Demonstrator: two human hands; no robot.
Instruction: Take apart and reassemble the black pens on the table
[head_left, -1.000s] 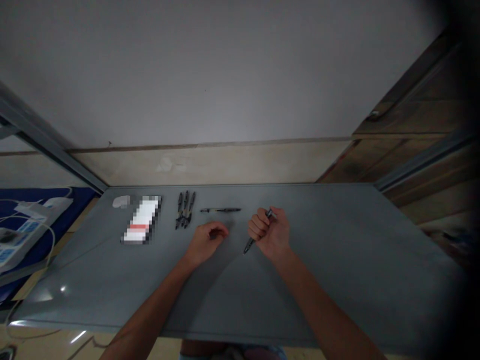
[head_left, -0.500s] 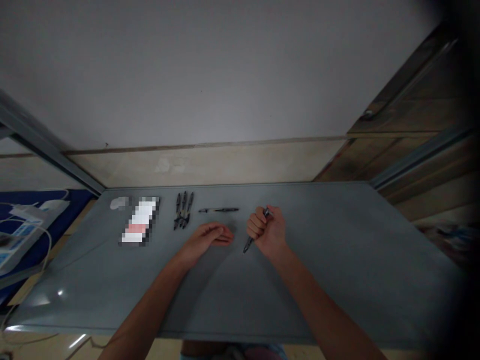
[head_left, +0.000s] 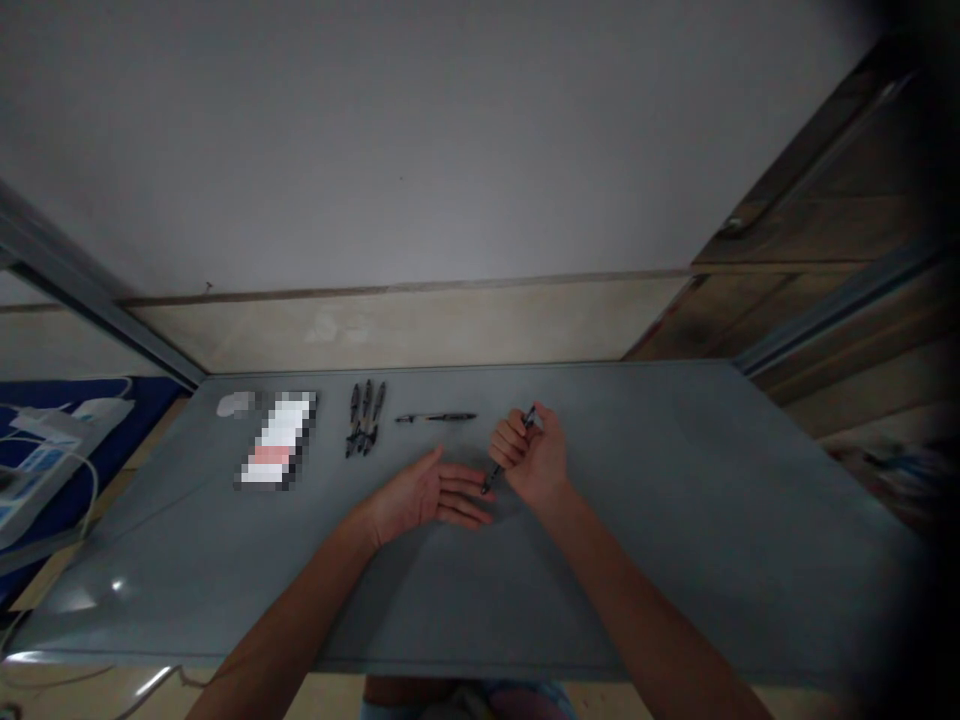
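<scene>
My right hand (head_left: 529, 452) is closed around a dark pen (head_left: 491, 477), which slants with its lower end pointing down and left. Part of the pen is hidden by the fingers. My left hand (head_left: 435, 492) is open, palm partly upward and fingers stretched out, close to the pen's lower end; whether they touch I cannot tell. Behind the left hand, one pen (head_left: 437, 417) lies crosswise on the grey table (head_left: 675, 520). Left of it, three pens (head_left: 366, 418) rest side by side, pointing away from me.
A blurred-out phone-like object (head_left: 277, 440) lies on the table's left, with a small whitish thing (head_left: 236, 404) beside it. A power strip (head_left: 64, 450) with cables is off the left edge. A wall (head_left: 420, 320) rises behind the table, and a metal post (head_left: 832, 310) stands at the right.
My left hand has opened from a loosely curled shape and reached right toward the pen's lower end. The right hand keeps its hold on the pen and has shifted slightly.
</scene>
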